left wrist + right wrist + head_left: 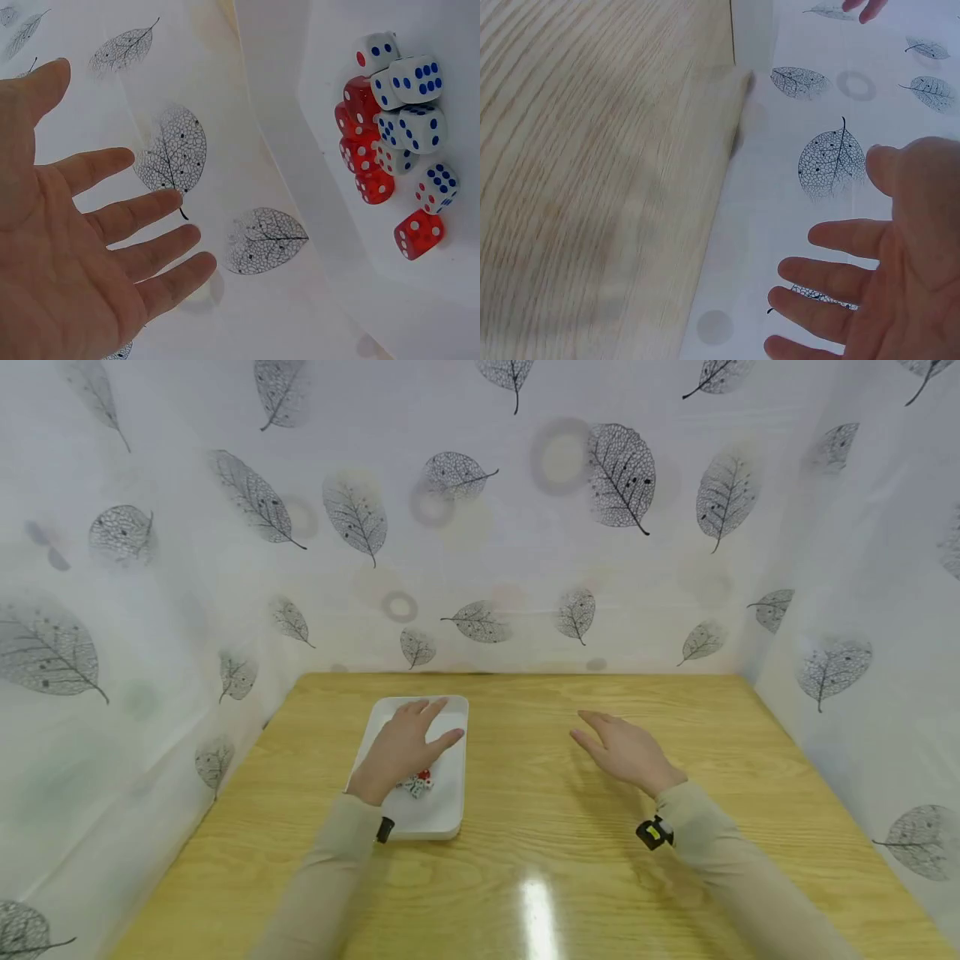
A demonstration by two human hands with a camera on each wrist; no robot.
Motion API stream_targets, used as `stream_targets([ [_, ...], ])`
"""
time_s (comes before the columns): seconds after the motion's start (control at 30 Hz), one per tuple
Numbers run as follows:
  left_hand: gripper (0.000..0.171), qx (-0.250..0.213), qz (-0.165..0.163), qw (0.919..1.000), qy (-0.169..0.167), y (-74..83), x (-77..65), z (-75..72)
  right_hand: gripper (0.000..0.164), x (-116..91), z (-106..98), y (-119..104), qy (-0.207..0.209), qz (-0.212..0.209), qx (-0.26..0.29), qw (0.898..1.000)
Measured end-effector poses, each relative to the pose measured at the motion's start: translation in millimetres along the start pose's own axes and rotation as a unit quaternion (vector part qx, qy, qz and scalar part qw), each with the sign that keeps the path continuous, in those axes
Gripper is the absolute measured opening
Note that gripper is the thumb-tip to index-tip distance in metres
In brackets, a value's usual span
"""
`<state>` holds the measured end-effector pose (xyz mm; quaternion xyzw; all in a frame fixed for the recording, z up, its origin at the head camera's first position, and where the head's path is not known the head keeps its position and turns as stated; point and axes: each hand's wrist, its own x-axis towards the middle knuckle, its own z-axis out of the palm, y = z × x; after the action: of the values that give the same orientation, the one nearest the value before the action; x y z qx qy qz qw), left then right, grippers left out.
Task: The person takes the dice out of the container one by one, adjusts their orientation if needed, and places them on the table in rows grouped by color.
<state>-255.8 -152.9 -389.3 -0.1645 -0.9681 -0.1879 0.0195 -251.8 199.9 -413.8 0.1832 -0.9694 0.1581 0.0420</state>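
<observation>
A white tray [442, 814] stands on the left part of the table, holding a small heap of red dice [418, 234] and white dice [421, 129] with blue and red pips. My left hand [401, 747] hovers above the tray, fingers spread and nothing in them; in the head view it covers part of the dice. The left wrist view shows its palm facing the camera, apart from the dice. Over the bare wood to the right, my right hand [622, 750] is held up with its fingers extended and holds nothing.
The wooden table [525, 760] has a leaf-print curtain [510, 552] along its back and both sides. Each wrist wears a strapped black device, such as the right wrist camera [654, 832]. A bright glare spot lies near the table's front.
</observation>
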Motion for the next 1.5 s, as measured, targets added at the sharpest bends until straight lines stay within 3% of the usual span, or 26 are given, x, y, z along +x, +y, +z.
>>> stream_targets([
  [0.17, 0.063, -0.057, -0.006, 0.9983, -0.002, -6.1, -2.6, -5.1, 0.058, 4, 2, -3, 0.007, -0.003, 0.031, 0.999],
  [0.47, 0.040, -0.096, 0.019, 0.9937, 0.054, -24.8, -4.6, -12.1, 0.050, 12, 9, -9, 0.012, -0.020, 0.061, 0.998],
  [0.7, 0.032, -0.127, -0.005, 0.9901, 0.060, -49.1, -18.8, -19.8, 0.039, 19, 17, -18, 0.001, -0.050, 0.090, 0.995],
  [1.13, 0.026, -0.113, -0.015, 0.9891, 0.093, -92.1, -42.8, -14.6, 0.034, 37, 32, -41, -0.019, -0.098, 0.121, 0.988],
  [1.37, 0.030, -0.103, -0.066, 0.9873, 0.101, -114.2, -53.0, -10.4, 0.034, 44, 39, -53, -0.038, -0.107, 0.145, 0.983],
  [1.5, 0.037, -0.110, -0.092, 0.9872, 0.069, -122.0, -52.6, -5.5, 0.033, 47, 44, -57, -0.053, -0.109, 0.149, 0.981],
])
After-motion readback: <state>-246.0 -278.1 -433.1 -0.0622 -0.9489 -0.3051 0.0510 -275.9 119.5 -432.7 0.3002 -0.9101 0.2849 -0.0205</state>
